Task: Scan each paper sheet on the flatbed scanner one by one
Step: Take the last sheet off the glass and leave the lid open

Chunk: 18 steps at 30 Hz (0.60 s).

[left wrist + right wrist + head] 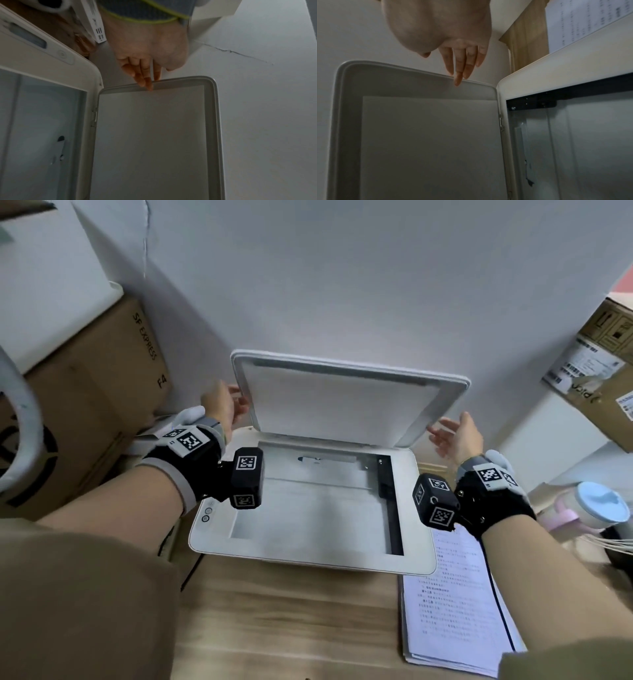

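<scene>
The white flatbed scanner sits on the wooden desk with its lid raised against the wall. The glass bed is bare, with no sheet on it. My left hand is at the lid's left edge, its straight fingers touching the rim. At the lid's right edge, my right hand has its fingers stretched out against the rim. A stack of printed paper sheets lies on the desk right of the scanner, partly under my right forearm.
Cardboard boxes stand stacked at the left, close to the scanner. Another box juts in at the upper right. A pale blue and pink container and white cables sit at the right edge. Bare wooden desk lies in front.
</scene>
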Tool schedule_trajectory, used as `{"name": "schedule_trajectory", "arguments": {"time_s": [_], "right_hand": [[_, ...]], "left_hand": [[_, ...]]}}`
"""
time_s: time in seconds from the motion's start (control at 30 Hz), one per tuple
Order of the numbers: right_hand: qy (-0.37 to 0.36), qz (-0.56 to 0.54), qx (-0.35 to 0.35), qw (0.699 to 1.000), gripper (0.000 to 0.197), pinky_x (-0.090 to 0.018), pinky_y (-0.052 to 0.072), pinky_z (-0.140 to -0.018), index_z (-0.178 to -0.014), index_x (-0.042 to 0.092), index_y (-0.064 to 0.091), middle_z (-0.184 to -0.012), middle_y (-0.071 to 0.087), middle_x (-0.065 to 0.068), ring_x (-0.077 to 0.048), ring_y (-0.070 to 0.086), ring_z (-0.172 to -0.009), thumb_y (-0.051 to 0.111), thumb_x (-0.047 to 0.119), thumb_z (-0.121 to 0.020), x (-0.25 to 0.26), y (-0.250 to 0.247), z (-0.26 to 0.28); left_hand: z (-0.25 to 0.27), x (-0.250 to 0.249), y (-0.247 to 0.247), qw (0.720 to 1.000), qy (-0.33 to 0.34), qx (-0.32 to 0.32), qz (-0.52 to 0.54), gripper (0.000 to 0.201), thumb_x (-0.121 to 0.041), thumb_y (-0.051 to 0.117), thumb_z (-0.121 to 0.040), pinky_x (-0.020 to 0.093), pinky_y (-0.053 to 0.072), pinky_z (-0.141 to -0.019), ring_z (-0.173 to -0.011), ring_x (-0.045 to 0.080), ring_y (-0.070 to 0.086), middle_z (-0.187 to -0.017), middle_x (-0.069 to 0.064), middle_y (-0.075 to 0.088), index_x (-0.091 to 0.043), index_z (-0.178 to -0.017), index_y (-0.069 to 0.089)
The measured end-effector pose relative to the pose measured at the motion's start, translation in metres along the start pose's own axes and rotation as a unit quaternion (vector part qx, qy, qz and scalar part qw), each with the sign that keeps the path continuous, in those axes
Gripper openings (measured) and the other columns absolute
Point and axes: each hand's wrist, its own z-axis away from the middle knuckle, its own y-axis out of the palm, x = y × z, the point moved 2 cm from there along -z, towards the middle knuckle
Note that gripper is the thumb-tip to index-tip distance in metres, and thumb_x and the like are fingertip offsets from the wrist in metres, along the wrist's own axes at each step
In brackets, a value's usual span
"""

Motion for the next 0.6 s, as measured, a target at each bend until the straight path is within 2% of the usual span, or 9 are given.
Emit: {"name": "schedule_trajectory", "arguments": {"time_s": [0.07,0.13,0.23,0.3,0.4,0.47,0.5,0.57,0.6], "right_hand": [[0.028,-0.018,0.023,0.999,0.042,-0.023,0.041,-0.063,-0.084,0.015,0.057,-0.068,0.070,0.002,-0.013,0.059,-0.068,0.030,0.044,-0.097,-0.009,-0.013,0.012],[0.041,-0.014,0.034,0.998,0.034,-0.022,0.045,-0.063,-0.083,0.015,0.059,-0.061,0.070,0.005,-0.011,0.063,-0.064,0.039,0.040,-0.094,-0.022,-0.027,0.021],[0.054,-0.002,0.048,0.997,0.017,-0.016,0.048,-0.051,-0.076,0.015,0.061,-0.052,0.063,0.001,-0.007,0.059,-0.045,0.057,0.026,-0.088,-0.042,-0.045,0.032],[0.064,0.036,0.043,0.996,0.010,-0.015,0.046,-0.043,-0.075,0.011,0.062,-0.054,0.057,-0.001,-0.005,0.054,-0.038,0.064,0.016,-0.084,-0.054,-0.054,0.036],[0.080,0.119,0.043,0.989,0.008,-0.018,0.043,-0.046,-0.076,0.010,0.065,-0.058,0.056,-0.002,-0.011,0.050,-0.045,0.073,0.010,-0.073,-0.070,-0.062,0.043],[0.097,0.156,0.053,0.982,0.011,-0.022,0.045,-0.053,-0.074,0.008,0.064,-0.066,0.058,-0.005,-0.016,0.051,-0.055,0.074,0.009,-0.069,-0.082,-0.064,0.046],[0.092,0.178,0.050,0.978,0.008,-0.022,0.048,-0.051,-0.075,0.006,0.065,-0.068,0.060,-0.006,-0.017,0.053,-0.057,0.072,0.007,-0.072,-0.086,-0.066,0.048],[0.078,0.203,0.035,0.975,0.002,-0.017,0.048,-0.046,-0.078,0.003,0.066,-0.057,0.062,-0.002,-0.012,0.054,-0.048,0.066,0.001,-0.079,-0.093,-0.068,0.053],[0.071,0.205,0.033,0.976,0.006,-0.016,0.047,-0.046,-0.078,0.004,0.067,-0.049,0.061,0.002,-0.007,0.053,-0.042,0.065,-0.001,-0.080,-0.095,-0.068,0.056]], "left_hand": [[0.008,0.009,-0.012,1.000,-0.014,0.004,0.013,0.028,-0.018,0.035,-0.089,0.021,0.029,-0.043,-0.032,0.008,0.050,-0.043,-0.001,0.061,-0.014,-0.068,0.053],[0.019,0.020,-0.023,0.999,-0.042,0.029,-0.001,0.028,-0.017,0.037,-0.088,0.021,0.028,-0.047,-0.041,0.011,0.049,-0.046,0.001,0.061,-0.014,-0.066,0.052],[0.032,0.041,-0.042,0.997,-0.042,0.048,-0.032,0.023,-0.015,0.049,-0.089,0.010,0.028,-0.034,-0.031,0.005,0.048,-0.040,-0.002,0.055,-0.014,-0.068,0.057],[0.038,0.055,-0.057,0.997,-0.026,0.058,-0.042,0.017,-0.009,0.058,-0.087,0.010,0.031,-0.033,-0.030,0.003,0.046,-0.046,0.001,0.055,-0.012,-0.070,0.059],[0.046,0.072,-0.075,0.991,-0.003,0.066,-0.119,0.005,-0.004,0.065,-0.083,0.016,0.049,-0.052,-0.051,0.005,0.059,-0.082,0.008,0.067,-0.008,-0.082,0.068],[0.051,0.081,-0.079,0.984,0.007,0.057,-0.167,0.015,-0.002,0.067,-0.082,0.023,0.052,-0.065,-0.067,0.016,0.064,-0.099,0.016,0.067,0.001,-0.096,0.069],[0.054,0.085,-0.079,0.981,0.006,0.050,-0.188,0.021,-0.002,0.067,-0.082,0.025,0.051,-0.067,-0.076,0.020,0.063,-0.104,0.018,0.066,0.004,-0.102,0.068],[0.060,0.089,-0.077,0.971,0.003,0.033,-0.237,0.025,-0.004,0.066,-0.083,0.029,0.050,-0.071,-0.090,0.027,0.063,-0.109,0.018,0.066,0.006,-0.106,0.067],[0.064,0.091,-0.076,0.963,0.006,0.025,-0.267,0.026,-0.006,0.065,-0.083,0.031,0.050,-0.078,-0.097,0.030,0.063,-0.112,0.018,0.066,0.005,-0.106,0.068]]}}
